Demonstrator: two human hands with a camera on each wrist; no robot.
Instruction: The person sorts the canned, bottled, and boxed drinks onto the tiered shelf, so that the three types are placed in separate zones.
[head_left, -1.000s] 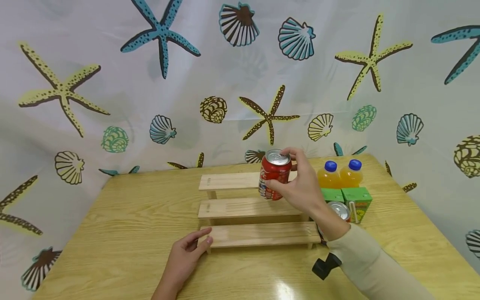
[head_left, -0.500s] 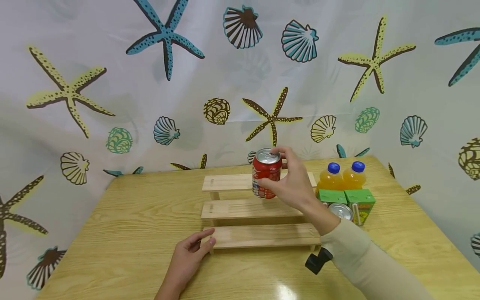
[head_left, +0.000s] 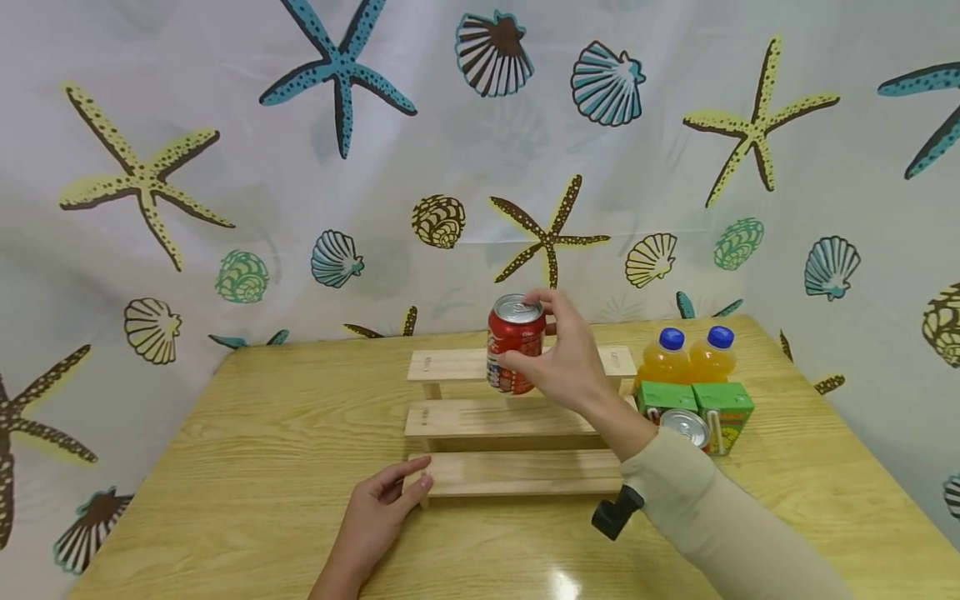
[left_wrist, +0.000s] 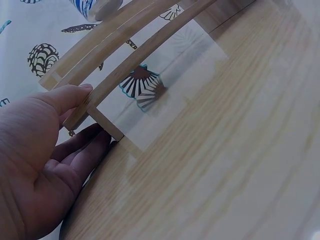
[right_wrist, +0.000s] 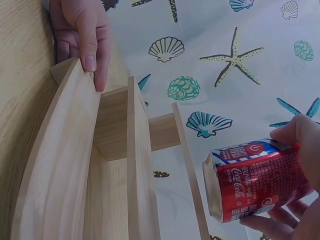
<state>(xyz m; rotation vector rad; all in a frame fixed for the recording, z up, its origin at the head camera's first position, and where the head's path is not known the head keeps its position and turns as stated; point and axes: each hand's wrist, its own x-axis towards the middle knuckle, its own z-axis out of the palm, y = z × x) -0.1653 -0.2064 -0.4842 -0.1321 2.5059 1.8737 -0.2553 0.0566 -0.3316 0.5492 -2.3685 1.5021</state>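
Note:
A red Coca-Cola can (head_left: 513, 342) is in my right hand (head_left: 566, 362), gripped between the thumb and the fingers. In the head view it is upright and overlaps the top step; in the right wrist view its base (right_wrist: 212, 187) is apart from the wood. Below stands a wooden three-step shelf (head_left: 510, 417) with bare steps. My left hand (head_left: 372, 512) holds the left end of its lowest step. The left wrist view shows one digit on the board's edge (left_wrist: 92, 97) and the other fingers lower, beside the leg.
Right of the shelf stand two orange drink bottles (head_left: 665, 360) with blue caps, two green juice cartons (head_left: 723, 412) and another can (head_left: 686, 429), partly behind my right forearm. A curtain (head_left: 420, 108) printed with starfish and shells hangs behind the wooden table (head_left: 247, 467).
My right hand has carried the can leftward above the shelf. My left hand keeps its place at the lowest step. The head view has shifted slightly.

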